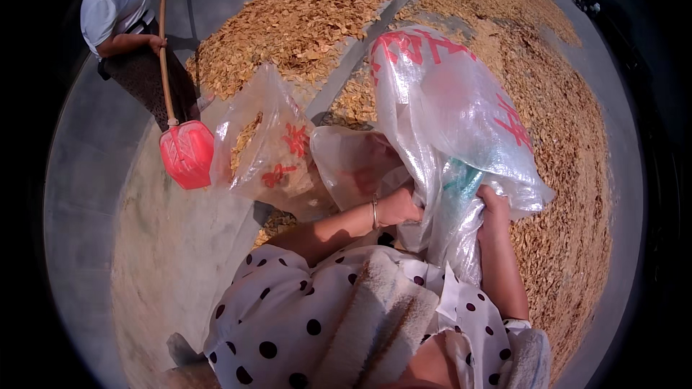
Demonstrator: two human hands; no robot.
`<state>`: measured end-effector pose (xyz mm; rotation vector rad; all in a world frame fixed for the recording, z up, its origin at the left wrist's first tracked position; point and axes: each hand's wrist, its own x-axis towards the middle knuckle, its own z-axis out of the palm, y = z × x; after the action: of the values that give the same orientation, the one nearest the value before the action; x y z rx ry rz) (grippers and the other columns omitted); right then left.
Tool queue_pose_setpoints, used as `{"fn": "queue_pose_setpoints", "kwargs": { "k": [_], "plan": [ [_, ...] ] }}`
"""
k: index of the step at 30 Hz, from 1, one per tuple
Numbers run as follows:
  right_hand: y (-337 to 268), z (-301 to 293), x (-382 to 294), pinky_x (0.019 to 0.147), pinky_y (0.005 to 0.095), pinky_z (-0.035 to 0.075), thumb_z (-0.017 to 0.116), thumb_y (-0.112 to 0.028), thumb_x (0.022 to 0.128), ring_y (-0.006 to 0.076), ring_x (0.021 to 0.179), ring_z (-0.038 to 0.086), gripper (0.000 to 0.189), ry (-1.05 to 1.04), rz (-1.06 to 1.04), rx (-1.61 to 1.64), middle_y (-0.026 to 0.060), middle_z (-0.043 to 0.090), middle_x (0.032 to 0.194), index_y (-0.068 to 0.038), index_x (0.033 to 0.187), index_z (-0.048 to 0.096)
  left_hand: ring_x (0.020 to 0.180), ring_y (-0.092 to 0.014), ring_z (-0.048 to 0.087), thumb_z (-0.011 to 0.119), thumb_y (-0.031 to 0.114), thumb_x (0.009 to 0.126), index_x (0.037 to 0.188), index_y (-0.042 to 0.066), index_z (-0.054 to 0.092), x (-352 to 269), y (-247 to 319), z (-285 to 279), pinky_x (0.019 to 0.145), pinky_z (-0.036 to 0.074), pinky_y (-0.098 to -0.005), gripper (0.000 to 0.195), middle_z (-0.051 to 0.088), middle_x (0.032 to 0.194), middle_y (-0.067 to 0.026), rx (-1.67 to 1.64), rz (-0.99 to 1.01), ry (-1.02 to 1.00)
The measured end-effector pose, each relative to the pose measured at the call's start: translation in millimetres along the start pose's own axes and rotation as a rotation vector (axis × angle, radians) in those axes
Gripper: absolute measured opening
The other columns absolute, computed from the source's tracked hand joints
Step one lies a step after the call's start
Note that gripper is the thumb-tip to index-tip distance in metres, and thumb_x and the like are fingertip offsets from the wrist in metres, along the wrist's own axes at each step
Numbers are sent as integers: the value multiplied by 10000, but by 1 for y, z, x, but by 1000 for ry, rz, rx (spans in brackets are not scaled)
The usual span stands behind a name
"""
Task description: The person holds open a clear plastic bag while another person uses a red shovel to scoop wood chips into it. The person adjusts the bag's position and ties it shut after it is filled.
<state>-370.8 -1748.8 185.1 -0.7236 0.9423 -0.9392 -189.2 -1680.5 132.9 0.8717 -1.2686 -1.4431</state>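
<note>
In front of my body I hold up a translucent woven plastic sack (459,97) that bears red writing. My left hand (399,207), with a bangle at the wrist, is closed around its gathered material. On the other side my right hand (493,208) grips the same sack near a green patch. The upper part of the sack billows out above both hands; whether anything is inside cannot be told. Just beyond my left forearm stands another translucent sack (270,151) with red writing, and dried yellow-brown pieces show at its opening.
Dried flaky pieces (308,16) lie spread over the concrete ground (178,259), with a second spread (562,173) on the right. A low concrete curb (346,73) runs between them. At the upper left a person (121,16) holds a red shovel (187,154) by its wooden handle.
</note>
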Motion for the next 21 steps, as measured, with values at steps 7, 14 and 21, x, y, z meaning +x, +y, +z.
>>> {"fn": "queue_pose_setpoints", "kwargs": {
  "k": [7,14,21],
  "plan": [
    [-47,24,129,649,320,463,554,-32,673,210,709,568,252,93,21,1,116,573,834,54,910,542,1206,-170,332,698,87,699,1309,39,316,121,27,-75,1007,266,-305,721,337,1330,-66,82,-35,-52],
    [-75,53,270,676,318,472,552,-45,691,207,742,581,250,-52,56,-43,116,581,835,45,924,548,1047,-149,477,701,59,688,1201,35,441,227,7,-151,914,373,-289,576,508,1145,-46,21,14,107],
    [-113,87,428,607,297,470,611,-99,700,187,665,586,254,-352,147,-76,122,599,770,81,877,580,1025,-140,488,654,16,708,1204,31,430,311,21,-212,888,392,-289,543,507,1132,-33,-145,-99,421]
  ]
}}
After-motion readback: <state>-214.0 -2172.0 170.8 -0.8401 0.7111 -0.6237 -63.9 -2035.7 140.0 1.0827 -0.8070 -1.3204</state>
